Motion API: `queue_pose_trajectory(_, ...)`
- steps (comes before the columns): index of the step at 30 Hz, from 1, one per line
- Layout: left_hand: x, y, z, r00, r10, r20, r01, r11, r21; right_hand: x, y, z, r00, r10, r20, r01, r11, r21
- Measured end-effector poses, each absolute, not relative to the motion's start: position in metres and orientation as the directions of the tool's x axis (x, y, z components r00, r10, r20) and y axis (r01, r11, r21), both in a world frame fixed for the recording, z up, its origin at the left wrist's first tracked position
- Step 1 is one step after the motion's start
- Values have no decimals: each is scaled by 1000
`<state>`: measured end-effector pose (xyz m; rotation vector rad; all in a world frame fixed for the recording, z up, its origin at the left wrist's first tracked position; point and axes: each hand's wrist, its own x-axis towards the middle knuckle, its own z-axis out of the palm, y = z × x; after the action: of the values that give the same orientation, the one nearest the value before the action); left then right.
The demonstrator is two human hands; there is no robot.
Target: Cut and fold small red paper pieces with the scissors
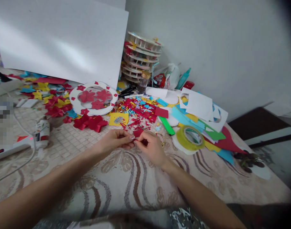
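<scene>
My left hand (115,140) and my right hand (151,147) meet over a patterned cloth, both pinching one small piece of red paper (137,133) between fingertips. Scissors with gold handles (162,139) lie partly hidden under my right hand. Just beyond my fingers is a heap of red, blue and yellow paper scraps (140,109). A yellow paper square (118,119) and red paper flowers (90,122) lie ahead to the left. A white ring decorated with red flowers (94,97) sits further back.
A roll of yellow-green tape (189,138) lies right of my hands, beside stacked coloured and white paper sheets (200,109). A glue gun (41,133) and power strip (7,149) rest at left. White board (61,38), stacked trays (142,55), small jar (144,82) stand behind.
</scene>
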<state>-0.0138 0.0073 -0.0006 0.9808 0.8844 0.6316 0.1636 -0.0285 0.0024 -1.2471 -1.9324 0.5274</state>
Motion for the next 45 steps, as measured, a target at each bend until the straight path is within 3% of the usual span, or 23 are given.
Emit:
queue_pose_trajectory(6,-15,8,3,518,765,-382,-113,504,857,168,-23,0,-255,964,81,296,157,-942)
queue_pose_trajectory(9,-15,8,3,528,762,-375,-100,495,863,168,-20,-2,-243,970,-11,204,40,-978)
queue_pose_trajectory(14,-15,8,0,496,836,-234,-69,306,949,171,-18,-5,-262,963,58,139,97,-986)
queue_pose_trajectory(18,-15,8,2,470,875,-118,-5,137,991,175,-18,-2,-281,951,126,286,209,-935)
queue_pose_trajectory(23,-16,9,3,522,851,-60,41,45,998,176,-19,-2,-241,947,212,317,283,-905)
queue_pose_trajectory(31,-13,5,3,426,892,150,54,-191,980,173,-22,-1,-221,933,283,316,343,-885)
queue_pose_trajectory(37,-14,4,3,439,881,176,80,-233,969,170,-23,1,-176,938,298,263,337,-904)
queue_pose_trajectory(45,-10,2,1,424,900,95,6,-108,994,168,-23,2,-174,937,303,243,339,-909)
